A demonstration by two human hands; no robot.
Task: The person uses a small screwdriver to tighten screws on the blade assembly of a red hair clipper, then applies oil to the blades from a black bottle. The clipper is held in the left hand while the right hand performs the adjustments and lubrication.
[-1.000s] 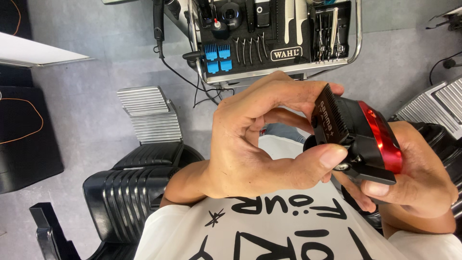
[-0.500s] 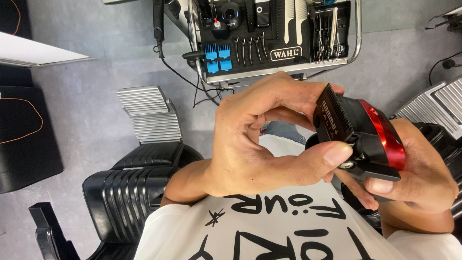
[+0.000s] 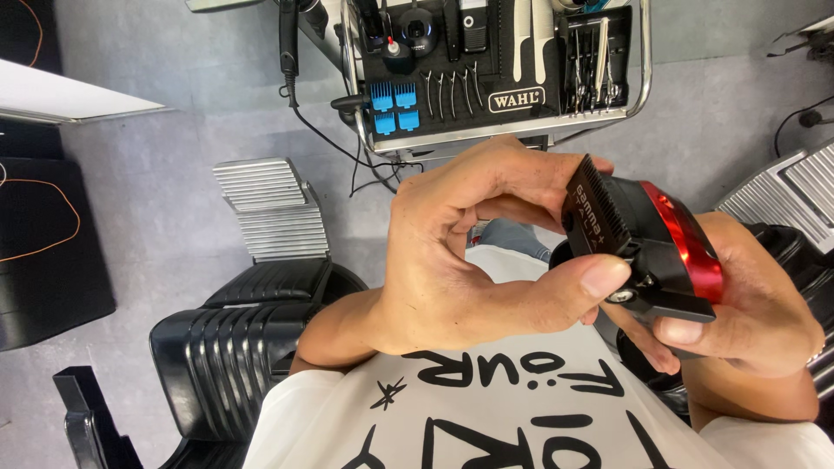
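The black-and-red hair clipper (image 3: 647, 247) is cradled in the right hand (image 3: 738, 321), its long axis slanting up-left, while the blade end is pinched by the left hand (image 3: 473, 252), which lies beside it.

This is a barber shop. A metal trolley (image 3: 643, 78) holds a black mat laid out with scissors (image 3: 591, 52), hair clips (image 3: 447, 91), blue clipper combs (image 3: 393, 106) and clippers on charge. Black padded barber chairs (image 3: 234, 347) with ribbed metal footrests (image 3: 274, 208) stand on the grey floor (image 3: 156, 191).
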